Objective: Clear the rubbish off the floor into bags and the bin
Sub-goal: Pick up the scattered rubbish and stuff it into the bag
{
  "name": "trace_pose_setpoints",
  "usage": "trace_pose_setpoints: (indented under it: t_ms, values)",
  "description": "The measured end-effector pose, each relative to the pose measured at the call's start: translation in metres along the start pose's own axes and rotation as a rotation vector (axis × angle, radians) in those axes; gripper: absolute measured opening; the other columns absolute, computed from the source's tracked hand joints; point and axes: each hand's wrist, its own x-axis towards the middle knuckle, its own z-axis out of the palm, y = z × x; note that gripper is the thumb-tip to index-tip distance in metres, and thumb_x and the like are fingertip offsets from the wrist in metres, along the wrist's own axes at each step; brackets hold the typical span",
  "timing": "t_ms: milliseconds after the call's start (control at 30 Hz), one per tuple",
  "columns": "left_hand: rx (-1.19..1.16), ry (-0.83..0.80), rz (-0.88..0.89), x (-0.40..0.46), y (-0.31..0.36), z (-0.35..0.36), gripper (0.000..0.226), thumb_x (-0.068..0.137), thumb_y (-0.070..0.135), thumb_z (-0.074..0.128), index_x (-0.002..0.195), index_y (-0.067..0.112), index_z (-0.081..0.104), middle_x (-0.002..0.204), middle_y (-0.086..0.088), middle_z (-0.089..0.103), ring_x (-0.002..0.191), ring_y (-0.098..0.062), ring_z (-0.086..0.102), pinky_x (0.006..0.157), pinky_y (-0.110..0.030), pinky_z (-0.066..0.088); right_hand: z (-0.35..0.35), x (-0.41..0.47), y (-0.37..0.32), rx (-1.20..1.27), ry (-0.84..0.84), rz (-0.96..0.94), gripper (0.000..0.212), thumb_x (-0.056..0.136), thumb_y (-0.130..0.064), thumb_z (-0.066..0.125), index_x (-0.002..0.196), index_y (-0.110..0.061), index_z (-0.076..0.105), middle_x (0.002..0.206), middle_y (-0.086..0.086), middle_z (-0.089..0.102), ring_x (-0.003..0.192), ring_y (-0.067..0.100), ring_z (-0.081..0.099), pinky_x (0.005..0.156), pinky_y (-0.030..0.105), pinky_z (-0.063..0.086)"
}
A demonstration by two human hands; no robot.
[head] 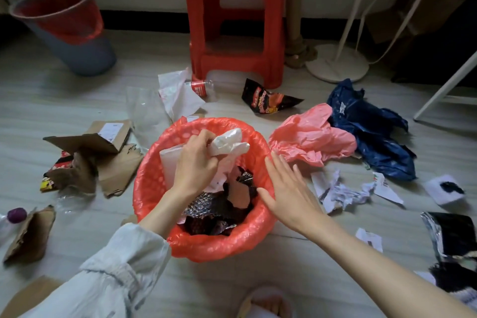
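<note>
Clutching a crumpled white plastic wrapper [228, 144], the left hand [196, 162] keeps its grip curled tight just above the red-lined bin [154, 183]. The right hand [289, 188] hovers flat at the rim beside it, fingers spread, holding nothing. Beyond lies a pink bag [312, 137] on the floor [258, 261].

Red-lined bin [154, 183] stands upright, part-full of dark wrappers [214, 217]; crumpled white plastic [228, 144] sits above its mouth.
</note>
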Motion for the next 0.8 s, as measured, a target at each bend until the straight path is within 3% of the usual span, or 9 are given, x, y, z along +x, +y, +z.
trace_pose_setpoints:
  t_ms: [133, 267, 333, 400, 567, 633, 667, 733, 800]
  values:
    - [0.08, -0.044, 0.212, -0.002, 0.005, 0.019, 0.025, 0.07, -0.002, 0.065, 0.087, 0.006, 0.048, 0.083, -0.012, 0.056, 0.075, -0.027, 0.051, 0.059, -0.041, 0.041, 0.009, -0.005, 0.009, -0.033, 0.02, 0.04, 0.077, 0.078, -0.048, 0.004, 0.149, -0.021, -0.007, 0.157, -0.003, -0.016, 0.135, 0.001, -0.026, 0.117, 0.04, -0.011]
    - [0.382, -0.216, 0.436, -0.015, -0.017, 0.047, 0.031, 0.06, 0.002, 0.066, 0.082, 0.012, 0.047, 0.074, -0.005, 0.057, 0.067, -0.027, 0.06, 0.048, -0.032, 0.045, 0.014, -0.005, 0.015, -0.087, 0.016, 0.038, 0.086, 0.067, -0.047, -0.004, 0.149, -0.023, -0.009, 0.157, -0.005, -0.016, 0.137, 0.003, -0.025, 0.115, 0.045, -0.011]
    - [0.498, -0.282, 0.456, -0.024, -0.035, 0.058, 0.025, 0.067, 0.009, 0.057, 0.085, 0.017, 0.042, 0.066, -0.001, 0.056, 0.059, -0.024, 0.061, 0.041, -0.027, 0.042, 0.013, -0.004, 0.015, -0.096, 0.017, 0.035, 0.085, 0.067, -0.046, -0.005, 0.149, -0.023, -0.009, 0.157, -0.005, -0.015, 0.143, 0.007, -0.019, 0.116, 0.046, -0.01]
    - [0.543, -0.325, 0.424, -0.028, -0.048, 0.066, 0.031, 0.067, 0.008, 0.063, 0.085, 0.017, 0.04, 0.062, -0.002, 0.053, 0.054, -0.025, 0.06, 0.035, -0.026, 0.037, 0.013, -0.003, 0.013, -0.101, 0.01, 0.035, 0.085, 0.067, -0.045, -0.006, 0.149, -0.023, -0.009, 0.157, -0.004, -0.015, 0.144, 0.009, -0.016, 0.116, 0.047, -0.009]
    - [0.582, -0.363, 0.358, -0.017, -0.048, 0.079, 0.03, 0.059, 0.004, 0.077, 0.082, 0.01, 0.058, 0.061, -0.005, 0.058, 0.054, -0.029, 0.061, 0.034, -0.026, 0.035, 0.015, 0.0, 0.009, -0.088, -0.002, 0.05, 0.083, 0.068, -0.044, -0.007, 0.148, -0.023, -0.012, 0.157, -0.004, -0.017, 0.145, 0.009, -0.012, 0.116, 0.047, -0.006]
    - [0.64, -0.406, 0.289, -0.019, -0.052, 0.083, 0.027, 0.065, 0.005, 0.074, 0.089, 0.011, 0.063, 0.067, -0.007, 0.065, 0.061, -0.029, 0.066, 0.041, -0.029, 0.042, 0.013, 0.003, 0.007, -0.085, -0.029, 0.05, 0.072, 0.081, -0.044, 0.002, 0.148, -0.022, -0.012, 0.157, -0.003, -0.017, 0.145, 0.01, -0.011, 0.116, 0.048, -0.006]
    - [0.634, -0.455, 0.208, -0.02, -0.053, 0.083, 0.027, 0.076, 0.005, 0.065, 0.102, 0.012, 0.06, 0.08, -0.009, 0.069, 0.074, -0.032, 0.068, 0.05, -0.034, 0.045, 0.011, 0.004, 0.005, -0.083, -0.049, 0.052, 0.066, 0.089, -0.04, 0.011, 0.149, -0.022, -0.011, 0.157, -0.003, -0.017, 0.145, 0.01, -0.011, 0.117, 0.048, -0.006]
    - [0.648, -0.636, 0.094, -0.017, -0.063, 0.09, 0.039, 0.086, 0.004, 0.046, 0.124, 0.011, 0.044, 0.107, -0.014, 0.065, 0.099, -0.036, 0.063, 0.069, -0.04, 0.046, 0.01, 0.006, 0.004, -0.088, -0.07, 0.052, 0.063, 0.096, -0.034, 0.022, 0.149, -0.021, -0.011, 0.157, -0.002, -0.018, 0.145, 0.011, -0.011, 0.118, 0.049, -0.006]
    - [0.612, -0.819, 0.066, -0.014, -0.074, 0.092, 0.045, 0.085, 0.001, 0.043, 0.128, 0.004, 0.033, 0.121, -0.018, 0.057, 0.11, -0.038, 0.057, 0.083, -0.045, 0.045, 0.008, 0.006, 0.004, -0.098, -0.068, 0.049, 0.063, 0.093, -0.037, 0.016, 0.149, -0.021, -0.011, 0.157, -0.002, -0.018, 0.146, 0.011, -0.011, 0.117, 0.05, -0.006]
